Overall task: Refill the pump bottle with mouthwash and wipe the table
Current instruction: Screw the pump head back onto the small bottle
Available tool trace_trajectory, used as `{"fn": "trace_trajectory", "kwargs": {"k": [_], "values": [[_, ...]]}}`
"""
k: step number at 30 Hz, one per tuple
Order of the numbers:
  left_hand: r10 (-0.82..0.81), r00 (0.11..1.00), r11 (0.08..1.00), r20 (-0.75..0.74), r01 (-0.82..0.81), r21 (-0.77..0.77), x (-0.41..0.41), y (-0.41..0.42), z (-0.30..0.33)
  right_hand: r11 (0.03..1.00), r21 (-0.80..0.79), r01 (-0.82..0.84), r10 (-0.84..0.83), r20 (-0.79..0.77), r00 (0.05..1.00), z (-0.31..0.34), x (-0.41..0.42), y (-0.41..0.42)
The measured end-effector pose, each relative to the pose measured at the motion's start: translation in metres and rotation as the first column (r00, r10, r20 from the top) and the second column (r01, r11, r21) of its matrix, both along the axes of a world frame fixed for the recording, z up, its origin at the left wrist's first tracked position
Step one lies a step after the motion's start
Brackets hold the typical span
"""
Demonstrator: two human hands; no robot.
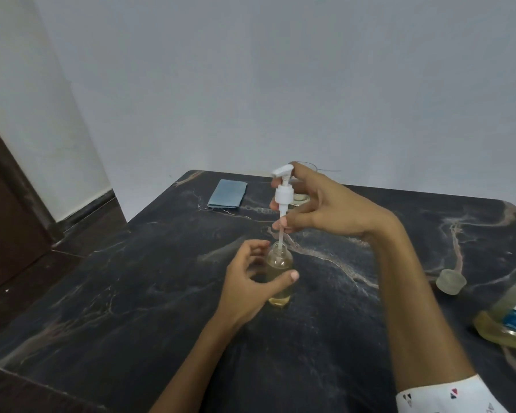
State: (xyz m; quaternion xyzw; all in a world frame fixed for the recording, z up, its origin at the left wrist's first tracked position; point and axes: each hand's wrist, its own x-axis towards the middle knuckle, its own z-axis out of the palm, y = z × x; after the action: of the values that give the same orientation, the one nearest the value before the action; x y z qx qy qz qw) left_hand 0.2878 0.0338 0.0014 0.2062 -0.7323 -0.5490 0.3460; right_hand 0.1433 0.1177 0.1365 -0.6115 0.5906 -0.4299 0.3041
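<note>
A small clear pump bottle (279, 263) with pale yellow liquid stands upright in the middle of the dark marble table (131, 293). My left hand (248, 281) curls round its body, thumb across the front. My right hand (316, 204) grips the white pump head (284, 192) above the bottle; the pump's dip tube reaches down into the bottle's open neck. The large mouthwash bottle (510, 311) with a blue label lies at the right edge, partly cut off. Its clear cap (451, 281) sits on the table beside it.
A folded blue cloth (227, 193) lies at the far left of the table. A clear glass (303, 195) stands behind my right hand, mostly hidden. The wall runs close behind the table, and a dark door frame is at the left.
</note>
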Motion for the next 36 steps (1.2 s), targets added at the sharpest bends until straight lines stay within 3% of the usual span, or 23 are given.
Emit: {"fn": "trace_trajectory", "kwargs": {"k": [4,9,36], "values": [[0.003,0.996,1.000,-0.090,-0.003,0.009,-0.012,0.001,-0.004,0.993,0.095,-0.076,0.089,-0.132,0.987,-0.003,-0.003,0.000],[0.062,0.981,0.998,-0.183,-0.058,0.027,-0.012,0.007,-0.008,0.942,0.272,-0.197,0.234,-0.109,0.966,-0.005,-0.006,0.003],[0.074,0.972,0.995,-0.221,-0.088,-0.055,-0.014,0.005,-0.009,0.963,0.264,-0.061,0.141,-0.295,0.945,-0.012,-0.005,-0.008]]}}
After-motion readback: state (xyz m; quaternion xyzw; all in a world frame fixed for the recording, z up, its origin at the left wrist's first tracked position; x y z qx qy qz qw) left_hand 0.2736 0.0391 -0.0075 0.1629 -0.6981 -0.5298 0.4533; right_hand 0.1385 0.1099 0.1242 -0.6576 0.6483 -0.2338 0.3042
